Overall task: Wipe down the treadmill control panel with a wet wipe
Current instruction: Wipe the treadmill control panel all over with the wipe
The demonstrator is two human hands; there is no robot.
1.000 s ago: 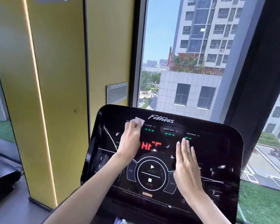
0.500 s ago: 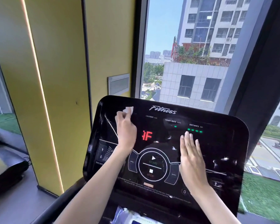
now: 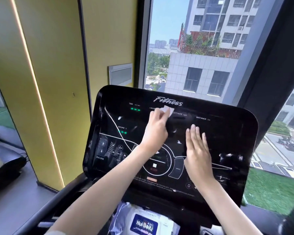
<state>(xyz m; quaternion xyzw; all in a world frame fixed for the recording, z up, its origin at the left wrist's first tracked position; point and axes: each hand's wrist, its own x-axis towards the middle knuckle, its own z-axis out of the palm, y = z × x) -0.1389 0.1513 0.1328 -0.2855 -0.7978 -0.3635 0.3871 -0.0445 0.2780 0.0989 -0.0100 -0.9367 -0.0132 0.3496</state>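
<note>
Glossy black plastic fills the middle of the view: the treadmill control panel (image 3: 227, 133), tilted up toward the camera, is lit with small green readouts at TIME and INCLINE. A crumpled white wet wipe (image 3: 168, 110) is pinched in the curled fingers of the left hand (image 3: 155, 131) and pressed to the panel just under the Fitness logo, covering part of the CALORIES label. The right hand (image 3: 196, 150) is laid flat and empty, fingers straight and together, on the panel beside it. The START and STOP ring is partly hidden by the left forearm. A wet wipe pack with a blue label (image 3: 144, 223) is seen below the panel. A yellow wall panel with a light strip (image 3: 46, 82) stands at left, and a tall window (image 3: 202, 48) behind.
</note>
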